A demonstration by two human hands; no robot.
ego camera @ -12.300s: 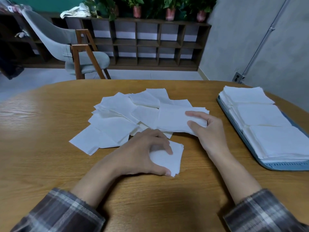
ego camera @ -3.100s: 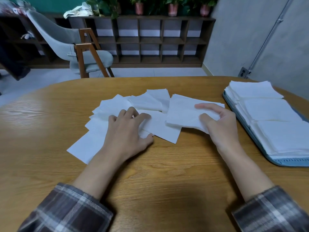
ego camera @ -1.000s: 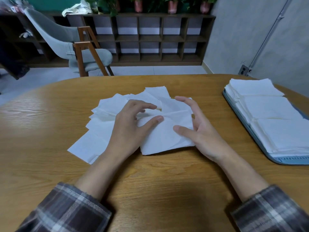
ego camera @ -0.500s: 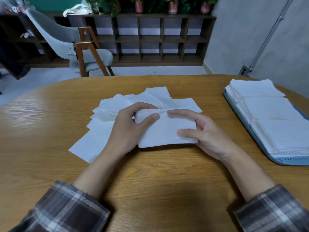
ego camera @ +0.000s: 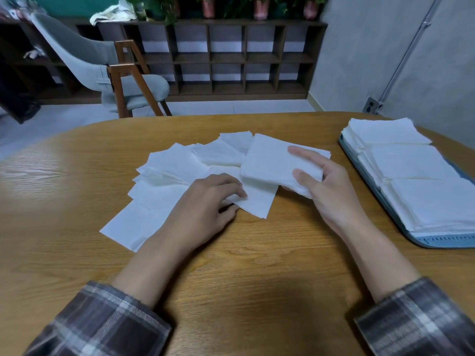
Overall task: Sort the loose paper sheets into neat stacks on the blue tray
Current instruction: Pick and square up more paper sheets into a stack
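The bundle (ego camera: 270, 163), gripped by both hands half a second ago, has been carried rightward. It is now held by the right hand (ego camera: 331, 191) alone, pinched between thumb and fingers just above the worktop (ego camera: 257, 278). The left hand (ego camera: 203, 209) has been lowered onto the loose sheets (ego camera: 174, 170), and its fingers are curled on one sheet (ego camera: 257, 204) (thumb at its edge). Three stacks (ego camera: 411, 163) are seen on the tray (ego camera: 437, 241), right of the bundle.

The bundle of white square paper sheets (ego camera: 270, 165), earlier gripped by both hands, is now held by the right hand (ego camera: 331, 194) alone, further right; the left hand (ego camera: 205, 209) rests on the loose white sheets (ego camera: 167, 170).
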